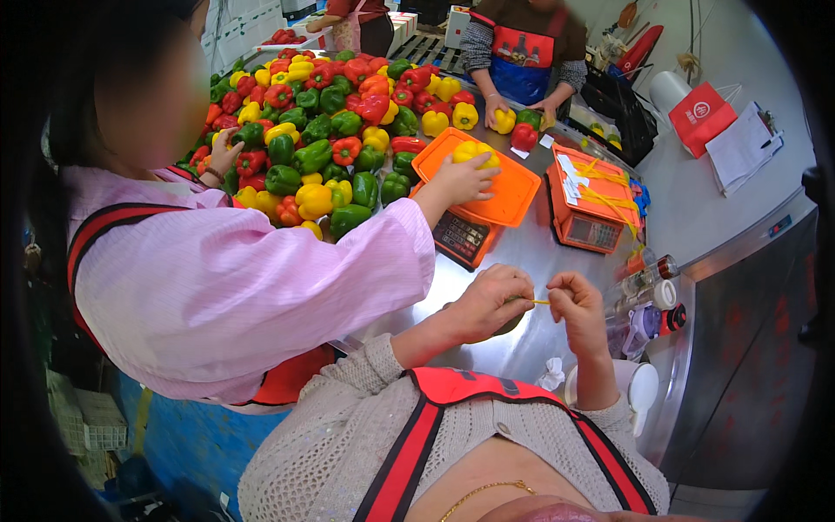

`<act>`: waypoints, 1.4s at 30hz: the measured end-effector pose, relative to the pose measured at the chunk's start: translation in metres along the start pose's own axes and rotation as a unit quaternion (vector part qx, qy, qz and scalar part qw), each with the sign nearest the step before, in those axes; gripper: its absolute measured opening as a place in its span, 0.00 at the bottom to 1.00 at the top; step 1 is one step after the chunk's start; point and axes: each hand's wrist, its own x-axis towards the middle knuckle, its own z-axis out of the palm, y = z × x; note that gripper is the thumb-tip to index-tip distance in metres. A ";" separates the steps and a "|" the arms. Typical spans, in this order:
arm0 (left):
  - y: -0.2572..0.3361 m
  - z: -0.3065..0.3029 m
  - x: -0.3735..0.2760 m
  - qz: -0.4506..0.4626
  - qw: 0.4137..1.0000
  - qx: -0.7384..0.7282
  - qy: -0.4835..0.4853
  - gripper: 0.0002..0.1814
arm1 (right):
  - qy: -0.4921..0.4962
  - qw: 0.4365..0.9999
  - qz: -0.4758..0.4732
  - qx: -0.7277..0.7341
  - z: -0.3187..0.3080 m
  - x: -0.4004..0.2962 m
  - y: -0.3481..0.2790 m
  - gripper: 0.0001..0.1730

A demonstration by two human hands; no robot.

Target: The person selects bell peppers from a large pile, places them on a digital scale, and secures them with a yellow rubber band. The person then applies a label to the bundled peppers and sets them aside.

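Note:
My left hand (pixel 494 302) is closed around a dark, rounded object (pixel 510 323), mostly hidden by the fingers; I cannot tell what it is. A thin yellow strip (pixel 541 301) stretches from its fingertips to my right hand (pixel 578 307), which pinches the strip's other end. Both hands are above the metal table (pixel 450 277), in front of my chest. Beyond them is an orange weighing scale (pixel 466 238) with an orange tray (pixel 515 199). A co-worker's hand (pixel 456 179) holds a yellow bell pepper (pixel 475 153) over this tray.
A large pile of red, green and yellow bell peppers (pixel 313 156) covers the far left. A second orange scale (pixel 590 202) bears yellow strips and white labels. Bottles (pixel 646 280) and a white mug (pixel 642 391) line the right side. The co-worker's pink sleeve (pixel 365 261) reaches across my left.

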 end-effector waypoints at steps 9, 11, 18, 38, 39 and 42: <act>-0.001 0.001 0.002 0.006 0.997 0.081 0.012 0.06 | 0.069 0.954 -0.237 -0.173 0.021 0.004 0.002 0.17; -0.001 0.001 0.001 0.006 0.996 0.082 0.019 0.05 | 0.070 0.831 -0.371 -0.409 0.019 0.010 -0.002 0.20; 0.019 -0.003 0.008 -0.062 0.997 0.034 0.005 0.08 | 0.049 0.976 -0.128 -0.171 0.010 0.002 -0.004 0.14; 0.016 -0.005 0.010 0.023 0.996 0.081 0.027 0.06 | 0.024 0.939 -0.209 -0.270 0.006 0.008 -0.013 0.13; 0.019 -0.006 0.010 0.026 0.997 0.075 0.013 0.06 | 0.001 0.963 -0.162 -0.216 0.005 0.009 -0.018 0.12; 0.025 -0.008 0.007 0.059 0.994 0.075 -0.047 0.08 | -0.070 0.996 -0.034 -0.035 0.001 0.014 -0.028 0.06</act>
